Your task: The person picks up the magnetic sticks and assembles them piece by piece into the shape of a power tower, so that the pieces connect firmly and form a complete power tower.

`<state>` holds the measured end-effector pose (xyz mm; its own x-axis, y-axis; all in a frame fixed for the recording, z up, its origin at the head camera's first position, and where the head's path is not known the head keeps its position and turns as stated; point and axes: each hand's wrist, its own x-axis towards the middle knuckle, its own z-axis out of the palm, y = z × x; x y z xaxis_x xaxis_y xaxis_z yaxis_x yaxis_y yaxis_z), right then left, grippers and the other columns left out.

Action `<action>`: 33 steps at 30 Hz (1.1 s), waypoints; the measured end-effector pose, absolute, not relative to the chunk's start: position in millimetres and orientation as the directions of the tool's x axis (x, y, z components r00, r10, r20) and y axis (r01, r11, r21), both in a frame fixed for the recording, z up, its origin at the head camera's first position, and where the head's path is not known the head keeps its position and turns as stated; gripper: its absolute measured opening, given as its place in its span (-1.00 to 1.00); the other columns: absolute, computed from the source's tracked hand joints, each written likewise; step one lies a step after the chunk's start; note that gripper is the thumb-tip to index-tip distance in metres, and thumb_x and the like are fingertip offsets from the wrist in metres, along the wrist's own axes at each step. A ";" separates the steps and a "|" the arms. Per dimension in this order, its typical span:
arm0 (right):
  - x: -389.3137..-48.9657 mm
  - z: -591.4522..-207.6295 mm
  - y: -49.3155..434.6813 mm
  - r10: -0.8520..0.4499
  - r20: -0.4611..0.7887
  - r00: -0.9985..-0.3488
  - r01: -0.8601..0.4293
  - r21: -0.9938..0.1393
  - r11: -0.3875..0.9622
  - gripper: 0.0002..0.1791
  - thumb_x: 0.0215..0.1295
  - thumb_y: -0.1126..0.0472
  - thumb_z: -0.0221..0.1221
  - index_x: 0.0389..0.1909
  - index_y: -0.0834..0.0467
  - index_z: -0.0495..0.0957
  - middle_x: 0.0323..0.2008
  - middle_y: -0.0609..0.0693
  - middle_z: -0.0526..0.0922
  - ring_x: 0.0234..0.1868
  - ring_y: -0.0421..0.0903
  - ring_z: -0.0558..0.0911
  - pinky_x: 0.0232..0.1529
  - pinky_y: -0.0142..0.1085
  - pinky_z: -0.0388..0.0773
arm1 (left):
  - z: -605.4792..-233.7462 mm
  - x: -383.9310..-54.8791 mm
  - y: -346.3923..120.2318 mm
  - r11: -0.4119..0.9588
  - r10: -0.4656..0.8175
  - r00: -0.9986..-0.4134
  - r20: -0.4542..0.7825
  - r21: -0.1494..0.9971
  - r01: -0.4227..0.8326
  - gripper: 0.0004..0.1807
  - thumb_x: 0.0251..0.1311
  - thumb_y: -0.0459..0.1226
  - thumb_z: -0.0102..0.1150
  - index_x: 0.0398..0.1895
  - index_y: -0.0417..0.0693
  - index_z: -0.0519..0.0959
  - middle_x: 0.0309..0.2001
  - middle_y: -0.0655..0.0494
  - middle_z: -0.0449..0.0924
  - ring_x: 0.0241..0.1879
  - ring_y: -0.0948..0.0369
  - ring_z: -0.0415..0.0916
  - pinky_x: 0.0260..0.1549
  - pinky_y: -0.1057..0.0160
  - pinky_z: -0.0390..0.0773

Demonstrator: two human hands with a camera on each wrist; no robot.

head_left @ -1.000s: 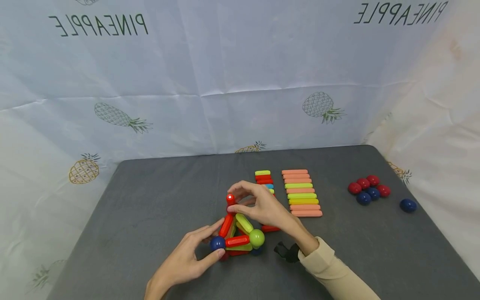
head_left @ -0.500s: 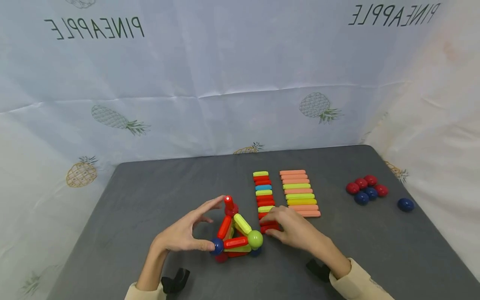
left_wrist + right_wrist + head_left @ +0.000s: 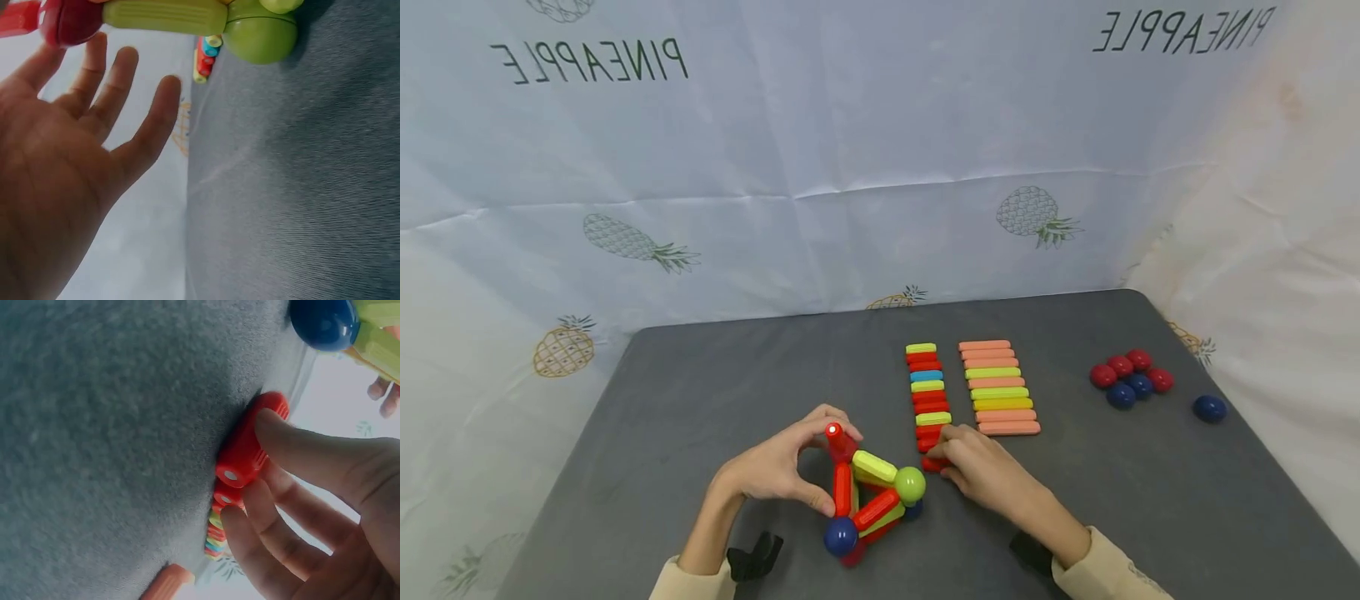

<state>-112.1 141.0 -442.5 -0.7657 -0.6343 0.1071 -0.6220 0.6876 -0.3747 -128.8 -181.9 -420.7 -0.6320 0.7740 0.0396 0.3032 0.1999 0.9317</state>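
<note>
A structure of magnetic rods and balls (image 3: 875, 468) stands on the table in the head view. It has a green ball (image 3: 910, 484), a blue ball (image 3: 841, 537) and a red ball (image 3: 842, 448) with a red rod sticking up from it. My left hand (image 3: 775, 471) holds its left side between thumb and fingers; in the left wrist view the other fingers (image 3: 153, 128) are spread apart. To the right of the structure, my right hand (image 3: 992, 479) pinches a red magnetic rod (image 3: 250, 440) at the near end of a short-rod row. That rod rests on or just above the cloth.
Behind the right hand runs the row of short rods (image 3: 928, 386). Beside it lies a row of longer rods (image 3: 1000, 394), mostly orange. Red balls (image 3: 1121, 366) and blue balls (image 3: 1122, 396) cluster at the right, with one blue ball (image 3: 1210, 408) apart. Printed cloth (image 3: 820, 150) hangs behind.
My right hand left the structure's top and went right to the short rods, where it now pinches a red one. The structure has turned, its left side swinging nearer to me with my left hand.
</note>
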 end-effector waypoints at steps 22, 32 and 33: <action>-119.3 -398.7 122.5 -0.287 0.310 -0.906 -0.404 -0.832 0.379 -0.66 0.13 0.30 0.48 -0.05 0.15 0.69 -0.22 -0.01 0.79 -0.24 -0.21 0.74 -0.11 -0.28 0.74 | -426.3 -70.1 -156.6 0.454 0.354 -0.902 0.247 0.798 0.397 -0.63 -0.02 -0.10 0.62 -0.37 0.22 0.51 -0.53 0.38 0.53 -0.41 0.42 0.52 -0.41 0.33 0.57; -123.1 -392.1 91.2 -0.383 0.324 -0.865 -0.420 -0.885 0.200 -0.64 0.19 0.28 0.45 0.01 0.19 0.68 -0.20 0.08 0.81 -0.25 -0.20 0.78 -0.12 -0.39 0.71 | -424.1 -67.1 -150.6 0.473 0.357 -0.904 0.237 0.788 0.394 -0.65 0.00 -0.08 0.61 -0.42 0.25 0.50 -0.56 0.43 0.51 -0.43 0.45 0.50 -0.40 0.27 0.59; -123.2 -393.2 90.0 -0.394 0.320 -0.862 -0.422 -0.882 0.208 -0.65 0.19 0.27 0.45 0.00 0.19 0.68 -0.21 0.07 0.81 -0.25 -0.19 0.78 -0.13 -0.39 0.72 | -423.8 -67.2 -150.5 0.476 0.356 -0.905 0.232 0.788 0.390 -0.65 -0.01 -0.08 0.61 -0.42 0.25 0.50 -0.56 0.43 0.51 -0.43 0.45 0.49 -0.40 0.27 0.59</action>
<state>-123.2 90.0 -393.2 -0.8617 -0.3939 0.3198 -0.4225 0.2082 -0.8821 -67.2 -150.5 -423.8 -0.9049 0.3565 0.2325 0.3900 0.4760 0.7882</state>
